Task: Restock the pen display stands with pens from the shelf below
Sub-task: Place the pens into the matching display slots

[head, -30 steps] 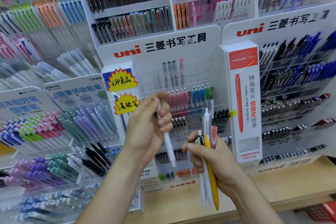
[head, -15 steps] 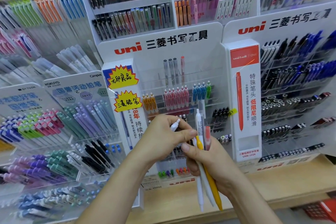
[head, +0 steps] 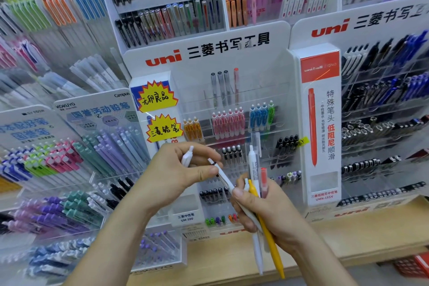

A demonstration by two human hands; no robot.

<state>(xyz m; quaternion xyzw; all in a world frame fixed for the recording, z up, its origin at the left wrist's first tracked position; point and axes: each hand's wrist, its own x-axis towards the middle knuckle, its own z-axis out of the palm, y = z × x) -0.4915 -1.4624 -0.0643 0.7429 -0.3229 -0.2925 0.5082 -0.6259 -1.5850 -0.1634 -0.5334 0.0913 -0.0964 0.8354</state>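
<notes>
Where the hands meet: low centre, in front of the white uni display stand (head: 232, 58).
Slanted white pen (head: 223, 177): long axis runs upper left to lower right; its dark-tipped upper end is at the left hand and its lower end is tucked under the right thumb.
Left hand (head: 176, 172): fingers curled, thumb and forefinger pinching that pen; a second white pen end (head: 187, 158) pokes up from the fist.
Right hand (head: 276, 216): fingers wrapped round a bundle of pens (head: 254, 169), near upright, lower ends pointing down toward the wooden shelf (head: 348, 234).
Materials: smooth plastic barrels, white and yellow, plus a translucent pen with a red top.
Around: clear acrylic tiers with rows of clipped pens, and a Kokuyo stand (head: 97, 111) to the left — the hands cover the lower middle tiers.
</notes>
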